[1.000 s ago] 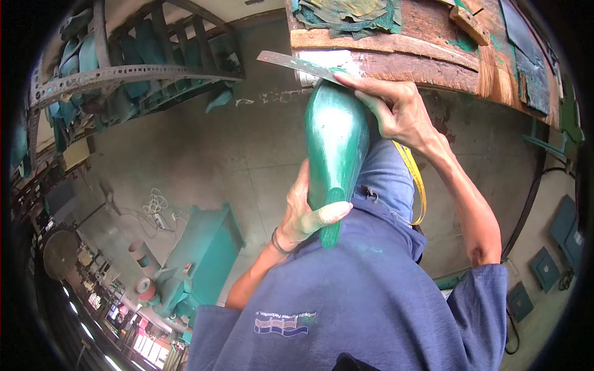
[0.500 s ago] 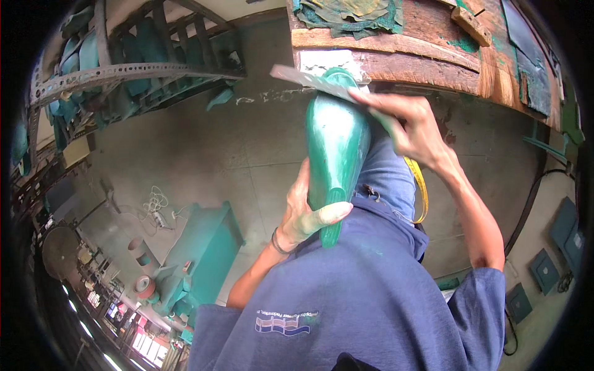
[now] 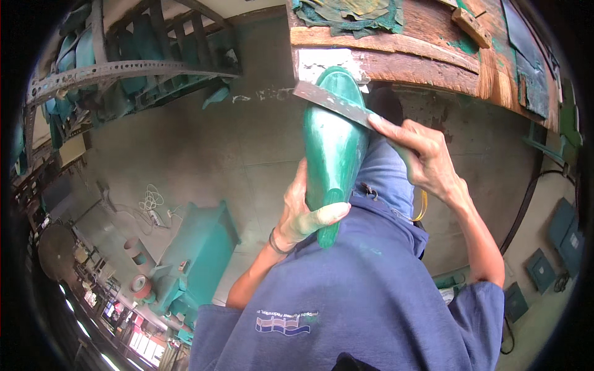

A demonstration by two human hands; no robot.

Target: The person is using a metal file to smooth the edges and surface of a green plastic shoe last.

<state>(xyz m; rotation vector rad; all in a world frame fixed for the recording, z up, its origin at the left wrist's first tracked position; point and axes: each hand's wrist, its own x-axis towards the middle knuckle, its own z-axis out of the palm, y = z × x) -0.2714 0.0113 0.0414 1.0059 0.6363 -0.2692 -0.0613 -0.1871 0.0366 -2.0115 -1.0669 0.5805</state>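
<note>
A glossy green shoe last (image 3: 334, 145) stands out in front of my body, one end against the bench edge and the narrow end near my shirt. My left hand (image 3: 312, 213) is closed around its near part, the thumb lying across the top and the fingers hidden beneath. In my right hand (image 3: 421, 148) I grip one end of a flat metal file (image 3: 334, 104). The file lies slantwise across the last's far part and juts out past its left side. The grip is partly hidden by my fingers.
A worn wooden bench (image 3: 402, 65) with a white block (image 3: 309, 60) at its edge is ahead. Wood scrap (image 3: 471, 28) and green rags (image 3: 352, 13) lie on it. A metal rack (image 3: 136, 69) is at far left, a green machine (image 3: 204, 247) at lower left.
My right hand and the file have moved down and to the right, and the file's broad face now shows more. The left hand and the last have barely shifted.
</note>
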